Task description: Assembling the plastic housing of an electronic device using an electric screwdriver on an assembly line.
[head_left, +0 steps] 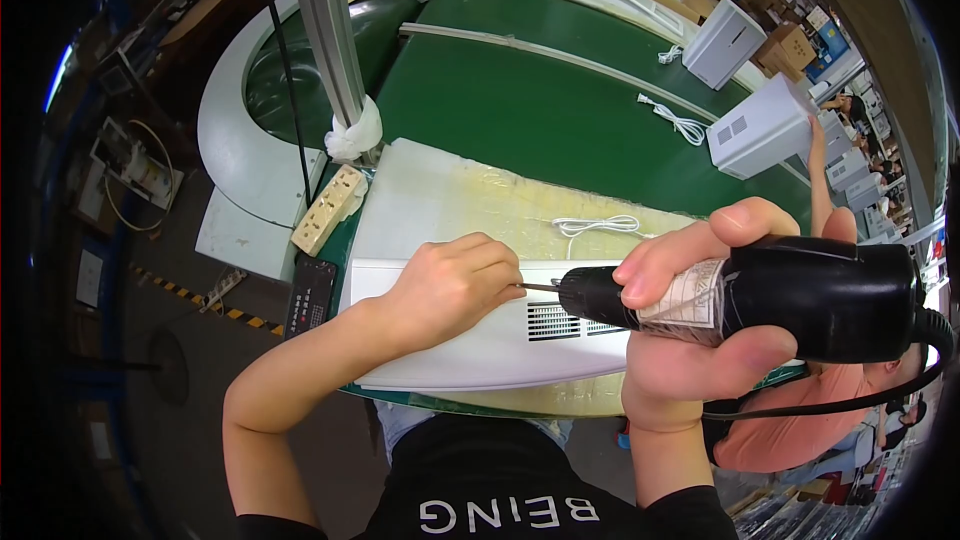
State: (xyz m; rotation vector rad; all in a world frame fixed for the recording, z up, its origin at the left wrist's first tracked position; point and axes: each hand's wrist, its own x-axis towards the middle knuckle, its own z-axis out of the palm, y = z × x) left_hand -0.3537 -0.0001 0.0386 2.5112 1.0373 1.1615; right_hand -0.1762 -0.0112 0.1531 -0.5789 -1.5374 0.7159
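Lots of smooth, hard stuff: grip w/ care

I'm watching from far off. My R hand (680,370) has its fingers wrapped round the fat black driver (820,300), pressing on it from two sides. My L hand (445,285) has its fingers curled in close together, right at the end of the thin metal bit (540,287). Can't tell if they pinch the bit's tip or some tiny thing there, b/c the thumb is hidden.

The white box (450,365) lies flat on the yellowed sheet (450,175) on the tabletop (345,240), under my hands, w/ its slots (553,322) facing up. A white cord (598,223) lies in loops just past it.

How it'd feel, I guess: driver = kinda heavy, hard, maybe slick. I'd hold its thick middle, where my R hand is. The black cable (850,402) at its back could tug, so I'd keep it slack. Bit = thin, stiff; I'd touch it lightly nr the tip. White box = stiff, prob. hollow & light for its size, smooth, so it may slide or scratch. I'd hold its long edges w/ palms flat & not push the slots, b/c they might crack.
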